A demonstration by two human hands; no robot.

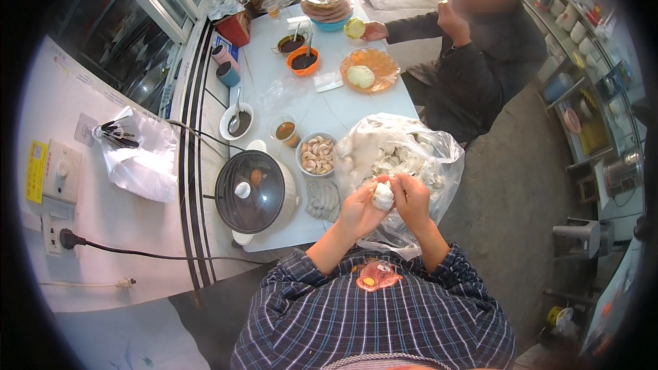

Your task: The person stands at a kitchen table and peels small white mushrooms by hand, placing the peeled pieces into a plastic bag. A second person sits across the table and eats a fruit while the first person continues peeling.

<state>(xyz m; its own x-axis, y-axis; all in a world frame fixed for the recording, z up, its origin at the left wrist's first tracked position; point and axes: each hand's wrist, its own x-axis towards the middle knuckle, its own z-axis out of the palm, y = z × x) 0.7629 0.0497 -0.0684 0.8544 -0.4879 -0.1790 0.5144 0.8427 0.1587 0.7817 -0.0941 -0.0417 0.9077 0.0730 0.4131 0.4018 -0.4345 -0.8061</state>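
Note:
Between my two hands is a white garlic bulb [383, 197], held over a clear plastic bag [354, 139]. My left hand [355, 210] cups the bulb from the left. The fingers of my right hand [413, 200] pinch at its upper right side. Garlic skins and bulbs [401, 162] fill the bag, which lies at the table's near right corner. Just left of the bag stands a bowl of garlic cloves [317, 155], their skins pinkish and cream. How my right fingertips meet the bulb is partly hidden.
An electric pot [250, 192] with a glass lid stands at left, its cord along the wall. Beyond are a cup of brown liquid [285, 132], a white bowl with a spoon [237, 121] and an orange bowl of dark sauce [303, 60]. Across the corner sits another person [478, 61], holding food.

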